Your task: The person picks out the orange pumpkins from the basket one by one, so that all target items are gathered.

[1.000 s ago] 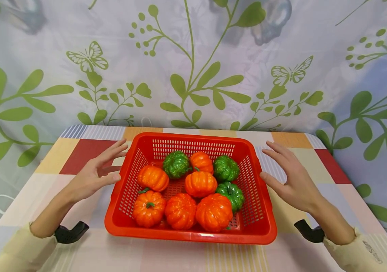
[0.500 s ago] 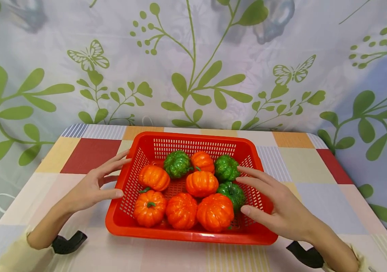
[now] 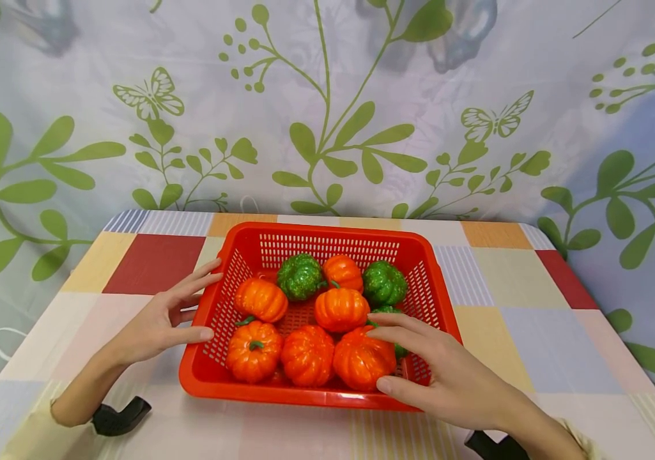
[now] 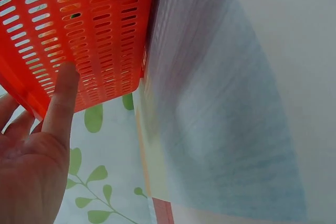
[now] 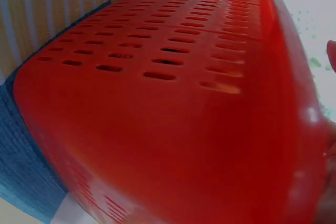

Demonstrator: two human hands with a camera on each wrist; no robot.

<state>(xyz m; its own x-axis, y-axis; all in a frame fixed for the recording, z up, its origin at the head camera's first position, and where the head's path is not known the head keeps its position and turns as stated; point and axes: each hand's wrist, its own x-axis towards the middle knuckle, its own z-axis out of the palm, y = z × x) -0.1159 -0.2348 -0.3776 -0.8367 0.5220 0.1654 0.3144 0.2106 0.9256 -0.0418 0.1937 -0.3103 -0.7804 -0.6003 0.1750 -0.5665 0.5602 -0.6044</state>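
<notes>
A red plastic basket (image 3: pixel 327 399) with slotted walls holds several small orange and green pumpkins. My right hand (image 3: pixel 448 374) reaches over its front right corner, with fingers and thumb spread beside the large orange pumpkin (image 3: pixel 362 359); whether they touch it is unclear. That hand partly hides a green pumpkin (image 3: pixel 387 311) behind. My left hand (image 3: pixel 157 322) is at the left rim with its fingers loosely extended. In the left wrist view, the thumb (image 4: pixel 63 98) lies against or close to the slotted wall (image 4: pixel 100 30). Mostly the basket's outside (image 5: pixel 157 129) fills the right wrist view.
Other pumpkins in the basket include an orange one (image 3: pixel 252 351) at front left and a green one (image 3: pixel 300 276) at the back. A patchwork-patterned cloth (image 3: pixel 149 262) covers the table. Behind stands a leaf-printed curtain (image 3: pixel 350 64).
My right hand has moved left and down, from outside the right rim to over the front right pumpkin. My left hand has shifted slightly toward the left rim. The basket stays in place.
</notes>
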